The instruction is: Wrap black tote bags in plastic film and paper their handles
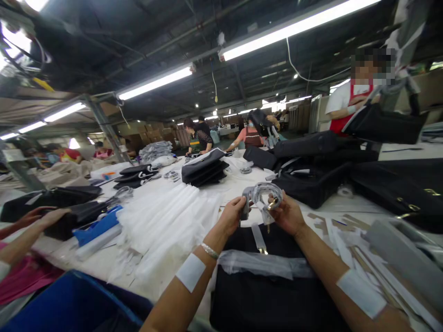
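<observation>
Between my hands is a coiled bag strap (266, 190), wrapped in clear-grey plastic, with gold metal clasps at its ends. My left hand (234, 210) pinches a flat grey part at the coil's left side. My right hand (288, 215) has its fingers closed around the coil's right side, beside a gold clasp. Below them, a black handbag (273, 295) lies on the table, partly hidden by my right forearm. A plastic-wrapped handle (265, 265) runs across it, and a pale wrapped tab with gold hardware shows above that.
White sheets (166, 216) are piled to the left. Black bags (204, 167) stand stacked ahead, with more black bags (311, 180) at right. Cardboard strips (353, 226) lie at right, a blue bin (72, 299) at lower left. A co-worker's hands (44, 219) touch a dark bag; other people stand beyond.
</observation>
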`<state>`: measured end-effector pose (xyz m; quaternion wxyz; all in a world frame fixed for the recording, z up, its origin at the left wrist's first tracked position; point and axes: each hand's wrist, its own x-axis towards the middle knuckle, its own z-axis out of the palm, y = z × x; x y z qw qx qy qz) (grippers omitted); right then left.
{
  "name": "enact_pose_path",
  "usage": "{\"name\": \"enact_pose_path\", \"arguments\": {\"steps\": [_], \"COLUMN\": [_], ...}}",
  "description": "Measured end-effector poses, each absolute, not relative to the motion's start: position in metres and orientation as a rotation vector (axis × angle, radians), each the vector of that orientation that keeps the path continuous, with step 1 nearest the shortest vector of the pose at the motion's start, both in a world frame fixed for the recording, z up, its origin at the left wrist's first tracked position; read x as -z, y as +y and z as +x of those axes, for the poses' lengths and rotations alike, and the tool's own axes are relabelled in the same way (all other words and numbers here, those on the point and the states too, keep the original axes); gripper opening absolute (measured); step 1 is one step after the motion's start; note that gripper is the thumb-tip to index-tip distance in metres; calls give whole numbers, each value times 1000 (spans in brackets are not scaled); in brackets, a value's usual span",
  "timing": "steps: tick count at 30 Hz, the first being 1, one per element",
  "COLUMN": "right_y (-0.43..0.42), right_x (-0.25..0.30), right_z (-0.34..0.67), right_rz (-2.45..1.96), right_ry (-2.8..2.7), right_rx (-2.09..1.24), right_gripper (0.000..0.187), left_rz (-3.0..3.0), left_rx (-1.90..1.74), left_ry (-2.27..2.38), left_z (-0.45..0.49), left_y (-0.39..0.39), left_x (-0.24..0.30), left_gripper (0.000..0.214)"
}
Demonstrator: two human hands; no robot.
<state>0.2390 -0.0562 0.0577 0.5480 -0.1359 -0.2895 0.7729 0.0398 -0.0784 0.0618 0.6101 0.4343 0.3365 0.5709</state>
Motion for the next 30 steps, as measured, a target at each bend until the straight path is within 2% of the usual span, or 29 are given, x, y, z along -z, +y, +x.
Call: {"name": "enact_pose_path", "arguments": {"steps": [8, 12, 25, 29, 30], "right_y": [-36, -28, -41, -42, -41], "right_x": [-29, -20, -15, -7, -5], "right_z": [228, 232, 211, 209, 209], "right_rz": [-353, -332, -682, -849, -877], "right_ry": [-621, -591, -842, -867, -864], "right_rx": [-1878, -1877, -1787, -1700, -1671], "right_gripper": [12, 10, 15, 2, 7], "left_rz": [709, 640, 943, 965, 971], "left_rx": [-1408, -1382, -1374, -1368, -1365], "left_ry": [567, 493, 762, 846, 863], "left_z": [48, 53, 57, 57, 58], "left_y": [-81, -76, -58, -50, -48], "left_x": [-58, -46, -70, -72, -72], "left_gripper": [30, 34, 45, 41, 40]}}
